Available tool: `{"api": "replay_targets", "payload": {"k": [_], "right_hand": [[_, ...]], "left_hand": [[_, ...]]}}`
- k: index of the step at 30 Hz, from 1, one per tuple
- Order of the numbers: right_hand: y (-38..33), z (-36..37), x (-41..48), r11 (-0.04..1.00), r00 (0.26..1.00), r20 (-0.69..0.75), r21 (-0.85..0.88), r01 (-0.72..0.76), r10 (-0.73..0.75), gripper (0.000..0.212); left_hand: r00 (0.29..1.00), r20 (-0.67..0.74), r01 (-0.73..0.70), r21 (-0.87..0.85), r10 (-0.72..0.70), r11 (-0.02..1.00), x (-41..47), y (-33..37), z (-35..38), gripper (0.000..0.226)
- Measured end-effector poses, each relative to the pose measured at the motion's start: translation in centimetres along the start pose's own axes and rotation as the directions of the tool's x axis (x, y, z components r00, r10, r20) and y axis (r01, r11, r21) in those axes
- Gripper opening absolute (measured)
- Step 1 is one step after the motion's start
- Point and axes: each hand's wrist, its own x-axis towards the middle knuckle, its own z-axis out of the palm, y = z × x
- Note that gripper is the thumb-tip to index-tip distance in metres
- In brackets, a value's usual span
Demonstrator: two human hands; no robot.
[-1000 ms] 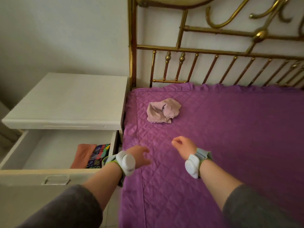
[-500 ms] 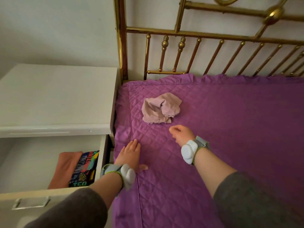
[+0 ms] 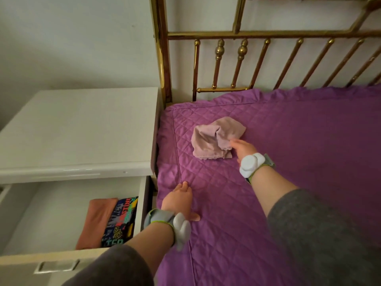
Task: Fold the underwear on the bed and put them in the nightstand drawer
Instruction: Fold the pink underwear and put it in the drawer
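A crumpled pale pink pair of underwear (image 3: 212, 139) lies on the purple quilted bedspread (image 3: 288, 162) near the headboard corner. My right hand (image 3: 243, 148) reaches it, its fingertips touching the garment's lower right edge; whether they pinch the cloth is hidden. My left hand (image 3: 179, 200) rests flat on the bedspread near the bed's left edge, fingers straight and thumb out. The white nightstand (image 3: 82, 129) stands left of the bed with its drawer (image 3: 51, 259) pulled out. Inside the drawer lie a folded orange-brown piece (image 3: 97, 221) and a folded dark piece with bright print (image 3: 120, 221).
A brass headboard (image 3: 237, 65) with vertical bars rises behind the bed against a white wall. The drawer's left part shows bare white bottom. Both wrists carry grey bands with white pods.
My right hand has moved forward from the bare quilt to the pink underwear. My left hand went down onto the bedspread and stays pressed there. The view has come closer.
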Motion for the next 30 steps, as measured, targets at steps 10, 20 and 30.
{"api": "replay_targets", "payload": {"k": [10,20,30], "right_hand": [[-4.7,-3.9,-12.9,0.781,0.922,0.305,0.625,-0.006,-0.237,0.023],[-11.8,-9.0,-21.1,0.771,0.846,0.343,0.625,0.119,-0.409,0.03],[-7.7,-9.5,-19.4,0.927,0.908,0.259,0.268,0.261,-0.33,0.039]], "left_hand": [[0.978,-0.187,0.031,-0.312,-0.094,0.949,-4.4,1.8,-2.0,0.117],[0.868,-0.473,-0.24,-0.67,-0.154,0.703,-7.5,9.4,-4.4,0.03],[0.972,0.084,0.052,-0.988,-0.221,-0.147,-9.8,8.0,-1.7,0.034]]}}
